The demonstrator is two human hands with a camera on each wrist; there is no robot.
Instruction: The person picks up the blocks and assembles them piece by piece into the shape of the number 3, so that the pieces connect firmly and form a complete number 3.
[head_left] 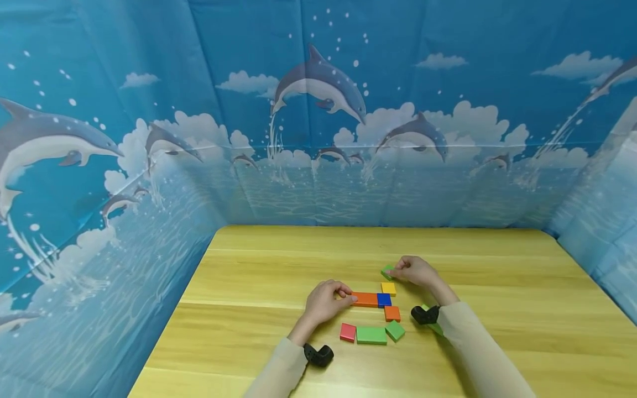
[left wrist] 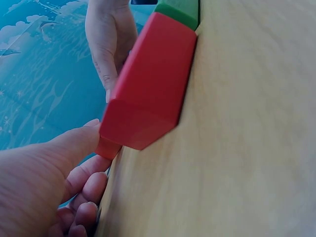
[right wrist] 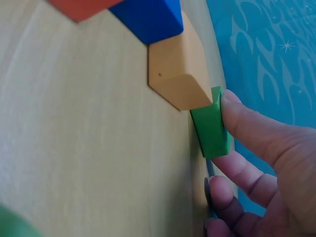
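Two plain sleeves (head_left: 480, 345) — pale cream, wrist-length; two wrist cameras (head_left: 322, 357) — black, curved.

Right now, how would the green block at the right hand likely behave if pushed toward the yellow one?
The green block looks rigid, judging by its flat faces and straight edges. Those flat sides suggest it would slide rather than roll. With the yellow block close by, a push that way could well bump it.
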